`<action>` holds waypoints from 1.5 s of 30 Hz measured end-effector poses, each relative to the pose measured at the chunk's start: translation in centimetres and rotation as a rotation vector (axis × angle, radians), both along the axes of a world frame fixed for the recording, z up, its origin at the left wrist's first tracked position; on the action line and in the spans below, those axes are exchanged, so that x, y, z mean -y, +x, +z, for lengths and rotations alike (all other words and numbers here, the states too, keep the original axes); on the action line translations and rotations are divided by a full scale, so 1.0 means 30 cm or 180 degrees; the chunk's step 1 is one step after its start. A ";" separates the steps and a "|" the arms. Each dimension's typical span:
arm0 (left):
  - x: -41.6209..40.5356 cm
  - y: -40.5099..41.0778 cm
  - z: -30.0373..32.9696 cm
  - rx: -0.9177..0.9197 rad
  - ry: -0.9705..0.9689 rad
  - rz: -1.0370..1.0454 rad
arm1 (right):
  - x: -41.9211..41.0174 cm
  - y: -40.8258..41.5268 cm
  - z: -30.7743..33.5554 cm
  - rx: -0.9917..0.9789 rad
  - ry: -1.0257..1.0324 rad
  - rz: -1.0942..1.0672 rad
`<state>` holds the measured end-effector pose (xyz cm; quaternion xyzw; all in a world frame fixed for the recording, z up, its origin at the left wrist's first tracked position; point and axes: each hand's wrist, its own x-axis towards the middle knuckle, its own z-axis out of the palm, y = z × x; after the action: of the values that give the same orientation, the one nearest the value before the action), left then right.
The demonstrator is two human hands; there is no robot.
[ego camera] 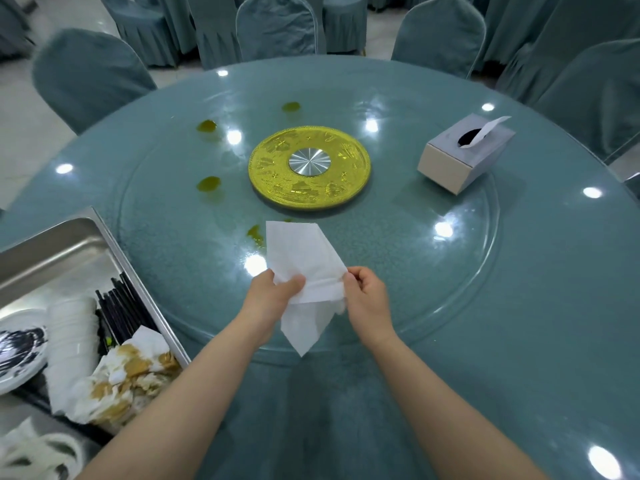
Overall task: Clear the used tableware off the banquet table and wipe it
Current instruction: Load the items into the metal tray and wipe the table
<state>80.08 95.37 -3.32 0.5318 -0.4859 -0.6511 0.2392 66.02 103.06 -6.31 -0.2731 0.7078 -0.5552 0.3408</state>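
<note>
We held a clean white tissue [304, 271] between both hands above the near part of the round tabletop [485, 271]: the left hand [273, 296] pinched its left edge and the right hand [363, 296] pinched its right edge, so the hands were a little apart. Yellow-green stains [209, 183] lay on the glass turntable [173, 244] around the golden centre disc [309, 166], and a tissue box [464, 154] stood at the right. At the left, a metal tray [69, 244] carried black chopsticks [119, 306], white cups [71, 341], a plate [17, 351] and dirty tissues [128, 379].
</note>
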 end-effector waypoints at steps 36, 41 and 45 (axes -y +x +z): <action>0.332 0.390 -0.040 0.2471 -0.2143 -0.0330 | 0.001 0.073 -0.168 -0.2752 0.1096 0.1596; 0.336 0.370 -0.155 0.2947 -0.2440 -0.1838 | 0.028 0.119 -0.215 -0.3021 0.1827 0.1617; 0.329 0.355 -0.209 0.3103 -0.2134 -0.2348 | 0.017 0.101 -0.245 -0.3200 0.1961 0.1574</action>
<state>90.73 85.51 -9.59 0.4611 -0.8615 -0.1917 -0.0917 69.05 102.55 -13.65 -0.5450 0.8245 -0.0354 0.1481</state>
